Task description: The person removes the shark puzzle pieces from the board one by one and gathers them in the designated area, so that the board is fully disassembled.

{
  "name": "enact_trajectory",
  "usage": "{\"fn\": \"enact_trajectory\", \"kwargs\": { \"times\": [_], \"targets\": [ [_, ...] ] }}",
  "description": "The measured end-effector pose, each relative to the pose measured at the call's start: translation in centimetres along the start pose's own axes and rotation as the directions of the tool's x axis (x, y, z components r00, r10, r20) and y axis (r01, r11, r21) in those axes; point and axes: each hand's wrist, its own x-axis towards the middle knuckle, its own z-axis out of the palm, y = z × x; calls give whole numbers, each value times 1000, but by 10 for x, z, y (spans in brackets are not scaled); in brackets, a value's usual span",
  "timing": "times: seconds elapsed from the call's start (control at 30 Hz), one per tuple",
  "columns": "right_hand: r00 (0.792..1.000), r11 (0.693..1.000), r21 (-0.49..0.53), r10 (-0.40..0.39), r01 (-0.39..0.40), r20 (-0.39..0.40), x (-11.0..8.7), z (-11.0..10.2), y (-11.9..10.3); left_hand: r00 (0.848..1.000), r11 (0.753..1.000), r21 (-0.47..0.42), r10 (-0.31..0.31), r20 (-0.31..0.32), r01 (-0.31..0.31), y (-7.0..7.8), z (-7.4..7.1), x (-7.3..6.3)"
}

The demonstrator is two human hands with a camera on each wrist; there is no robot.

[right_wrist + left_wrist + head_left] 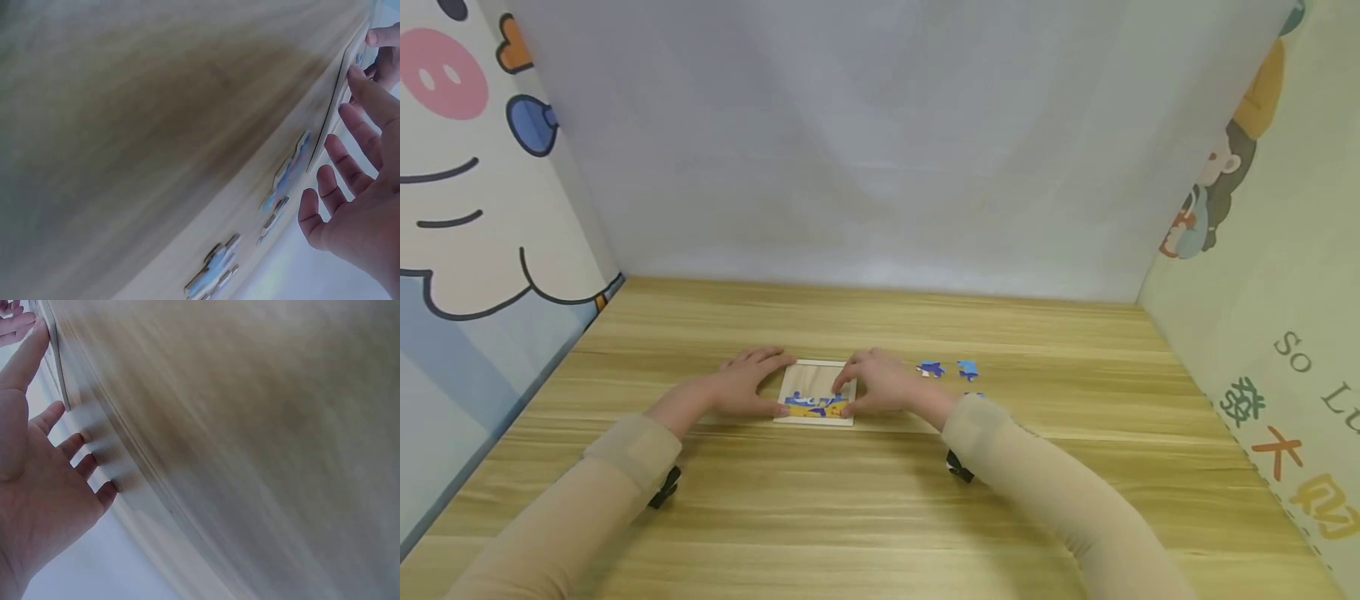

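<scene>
A shallow wooden puzzle tray (805, 379) with a pale rim lies on the table in the head view. Joined blue and yellow jigsaw pieces (812, 406) fill its near part; bare wood shows in the far part. My left hand (748, 383) spans the tray's left side, thumb at the near corner and forefinger at the far one. Over the right side reaches my right hand (880, 382), its forefinger touching down by the top of the joined pieces and its thumb near the right rim. In the right wrist view its fingers (337, 156) are spread and slightly bent.
Loose blue jigsaw pieces lie right of the tray: one piece (930, 368) with dark blue and white, a lighter blue piece (967, 370), and another partly hidden by the right sleeve (992, 425). The wood-grain table (820, 508) meets a pale curtain (880, 167) at the back.
</scene>
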Motion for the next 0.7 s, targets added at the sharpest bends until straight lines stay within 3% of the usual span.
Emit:
{"fn": "enact_trajectory", "kwargs": {
  "times": [0.2,0.5,0.7],
  "targets": [
    [1000,999,49,16,-16,6,-2,0,-3,1000,1000,-23,-13,-8,12,4,1,2],
    [998,990,128,47,-51,31,-1,0,-5,991,995,50,-79,-106,85,10,14,12],
    [999,987,157,32,-36,29,2,0,-3,989,992,56,-103,-104,109,17,14,12]
  ]
}}
